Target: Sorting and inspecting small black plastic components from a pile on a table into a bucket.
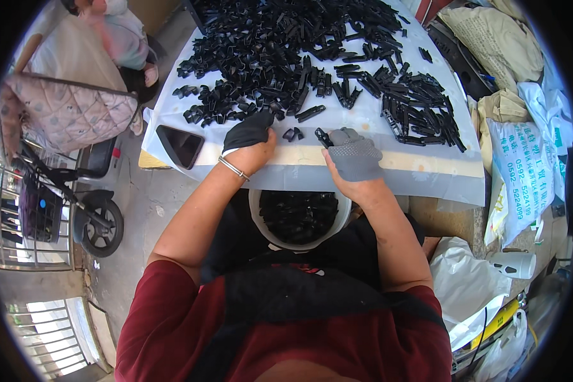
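My right hand (pixel 355 156), in a grey dotted glove, is closed around a long black plastic part (pixel 323 137) that juts out past the fingertips. To its left, my left hand (pixel 251 143) in a black glove is closed at the near edge of a heap of small curved black clips (pixel 229 105). Whatever its fingers hold is hidden. Two loose clips (pixel 293 134) lie between the hands, and a single long black part (pixel 310 114) rests just beyond them. More long parts (pixel 420 105) are piled at the right of the white-covered table (pixel 426 167).
A white bucket (pixel 254 213) of black parts stands below the table edge, between my legs. A dark phone (pixel 179 146) lies at the table's left. Beyond it are a wheeled vehicle with a quilted cover (pixel 76 114) and another person (pixel 118 38). Printed sacks (pixel 519 172) crowd the right.
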Demonstrator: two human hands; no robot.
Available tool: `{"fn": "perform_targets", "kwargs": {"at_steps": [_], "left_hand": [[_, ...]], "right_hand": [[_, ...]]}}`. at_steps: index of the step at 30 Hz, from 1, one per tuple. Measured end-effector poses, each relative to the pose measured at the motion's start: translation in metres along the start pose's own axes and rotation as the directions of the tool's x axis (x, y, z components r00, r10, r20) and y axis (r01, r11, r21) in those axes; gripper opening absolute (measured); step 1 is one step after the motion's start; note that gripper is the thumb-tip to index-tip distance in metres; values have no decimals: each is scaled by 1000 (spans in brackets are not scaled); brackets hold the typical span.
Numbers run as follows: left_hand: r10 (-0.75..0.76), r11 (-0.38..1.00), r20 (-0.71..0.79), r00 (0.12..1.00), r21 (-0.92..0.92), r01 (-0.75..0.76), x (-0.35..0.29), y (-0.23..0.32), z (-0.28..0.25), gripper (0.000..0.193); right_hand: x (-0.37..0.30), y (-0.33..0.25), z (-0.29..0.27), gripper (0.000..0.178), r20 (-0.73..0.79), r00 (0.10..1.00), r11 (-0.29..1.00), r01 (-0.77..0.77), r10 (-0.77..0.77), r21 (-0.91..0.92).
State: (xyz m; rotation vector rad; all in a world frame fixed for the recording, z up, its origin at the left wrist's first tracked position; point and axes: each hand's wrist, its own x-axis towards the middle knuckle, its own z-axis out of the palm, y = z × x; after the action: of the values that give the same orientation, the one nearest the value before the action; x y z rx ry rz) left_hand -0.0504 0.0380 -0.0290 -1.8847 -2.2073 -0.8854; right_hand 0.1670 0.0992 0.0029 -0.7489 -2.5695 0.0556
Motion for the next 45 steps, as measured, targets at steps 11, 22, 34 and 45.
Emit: {"fn": "perform_targets", "kwargs": {"at_steps": [11,22,34,45], "left_hand": [[55,998,-36,998,-15,-56,0,19,-9,22],[-215,801,289,933,-494,338,-13,26,-8,20],[-257,263,608,751,-704,660,-43,56,-38,31],[-157,473,530,833,-700,535,-46,51,-32,40]], "right_hand": [[15,-12,0,23,123,955,949,-287,272,131],[6,-25,11,28,-51,994,980,-84,95,182],[-5,-34,2,32,42,995,996,88,-88,5],[-2,-24,6,24,26,995,910,75,-93,409]]}}
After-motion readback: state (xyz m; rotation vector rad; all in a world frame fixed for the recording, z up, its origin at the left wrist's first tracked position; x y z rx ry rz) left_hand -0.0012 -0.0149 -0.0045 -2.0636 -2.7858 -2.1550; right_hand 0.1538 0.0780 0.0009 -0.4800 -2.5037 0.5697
